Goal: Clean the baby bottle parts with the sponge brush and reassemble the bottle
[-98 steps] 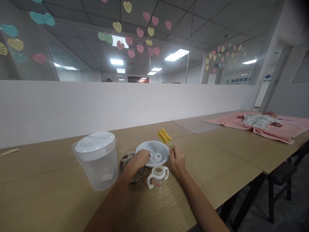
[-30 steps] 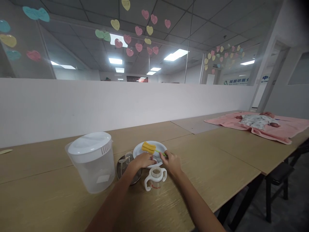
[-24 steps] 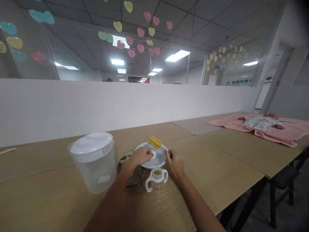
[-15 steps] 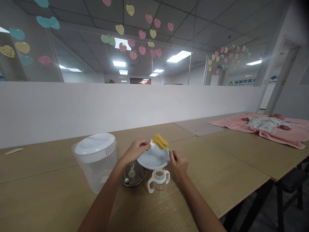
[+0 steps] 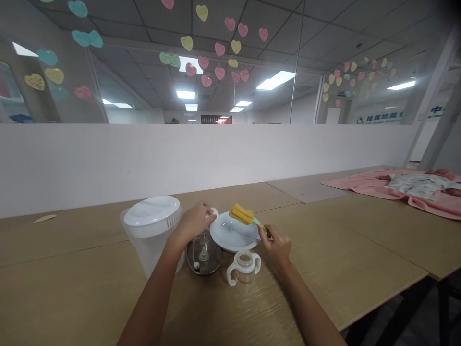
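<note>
My left hand (image 5: pixel 194 221) is closed on a small white ring-like part (image 5: pixel 213 214), above the left edge of a white bowl (image 5: pixel 230 245). Pinched in my right hand (image 5: pixel 278 244) is the green handle of a yellow sponge brush (image 5: pixel 241 214), whose head hangs over the bowl. In front of the bowl stands a clear bottle with white handles (image 5: pixel 244 270). Beneath my left hand lies a dark round tray (image 5: pixel 212 267) with a clear teat (image 5: pixel 203 253) and a small white-tipped piece (image 5: pixel 196 265) in it.
A translucent bucket with a white lid (image 5: pixel 153 211) stands left of the tray. At the far right, a doll (image 5: pixel 414 185) lies on a pink cloth (image 5: pixel 360 181). A low white wall (image 5: pixel 216 154) runs behind the wooden table (image 5: pixel 324 250).
My left hand has moved left with the white part, away from the yellow brush head. The brush is now apart from it. The view has shifted a little to the left.
</note>
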Available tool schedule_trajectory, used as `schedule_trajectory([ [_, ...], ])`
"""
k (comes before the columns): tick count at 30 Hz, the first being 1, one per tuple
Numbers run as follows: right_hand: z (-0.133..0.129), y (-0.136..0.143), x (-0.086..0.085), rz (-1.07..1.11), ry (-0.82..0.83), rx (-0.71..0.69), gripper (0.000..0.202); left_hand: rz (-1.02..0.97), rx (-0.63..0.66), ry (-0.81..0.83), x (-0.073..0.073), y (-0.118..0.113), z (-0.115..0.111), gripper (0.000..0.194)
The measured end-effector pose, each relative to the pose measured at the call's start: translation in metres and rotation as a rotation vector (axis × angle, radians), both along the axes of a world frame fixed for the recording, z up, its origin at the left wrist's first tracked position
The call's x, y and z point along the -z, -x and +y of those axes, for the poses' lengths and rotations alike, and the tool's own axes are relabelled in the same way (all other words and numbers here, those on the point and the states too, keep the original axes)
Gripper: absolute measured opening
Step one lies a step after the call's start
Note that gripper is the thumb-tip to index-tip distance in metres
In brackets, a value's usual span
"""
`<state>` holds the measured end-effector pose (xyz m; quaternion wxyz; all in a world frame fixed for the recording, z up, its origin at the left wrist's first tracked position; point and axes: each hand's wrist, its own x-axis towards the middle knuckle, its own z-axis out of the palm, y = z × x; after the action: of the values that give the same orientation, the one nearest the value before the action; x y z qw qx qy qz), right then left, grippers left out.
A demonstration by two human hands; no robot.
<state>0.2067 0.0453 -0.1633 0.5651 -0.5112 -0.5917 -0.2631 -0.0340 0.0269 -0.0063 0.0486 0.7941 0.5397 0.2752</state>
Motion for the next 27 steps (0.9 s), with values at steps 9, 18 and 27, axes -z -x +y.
schedule_trajectory([
  [9, 0.000, -0.001, 0.000, 0.008, -0.011, 0.007, 0.036, 0.411, -0.112, 0.356, 0.029, 0.007, 0.009, 0.005],
  [18, 0.001, -0.001, 0.001, 0.002, 0.013, -0.022, 0.038, 0.463, -0.122, 0.492, 0.050, 0.008, 0.023, 0.015],
  [27, 0.001, 0.001, 0.001, 0.050, 0.067, -0.066, 0.041, 0.471, -0.083, 0.478, 0.053, 0.004, 0.019, 0.013],
])
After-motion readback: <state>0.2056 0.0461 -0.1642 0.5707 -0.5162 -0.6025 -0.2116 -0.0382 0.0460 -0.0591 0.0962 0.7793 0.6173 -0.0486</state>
